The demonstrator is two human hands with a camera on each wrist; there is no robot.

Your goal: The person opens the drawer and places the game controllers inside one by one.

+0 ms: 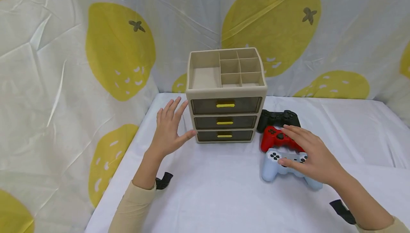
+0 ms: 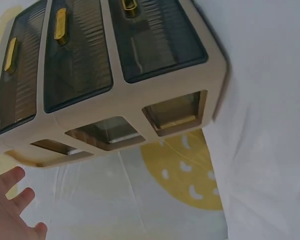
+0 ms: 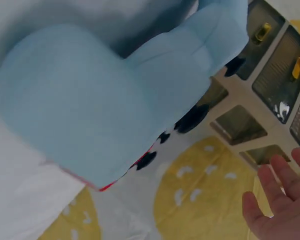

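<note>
Pale blue controller (image 1: 271, 170): lying on the white-covered table (image 1: 217, 190), nearest the person. Red controller (image 1: 271, 138): lying just behind it. Black controller (image 1: 278, 118): lying farthest back, beside the right side of the drawer box (image 1: 226, 91). Right hand (image 1: 309, 154): hovering over the blue and red controllers, fingers extended, thumb well apart, holding nothing. Drawer box, beige: standing upright, its three dark drawers (image 1: 205, 122) sitting closed, yellow handles (image 1: 225, 105) showing. Left hand (image 1: 168, 133): reaching up just beside the box's left side, fingers spread, holding nothing. Cloth (image 1: 185, 12), lemon-printed: hanging behind.
</note>
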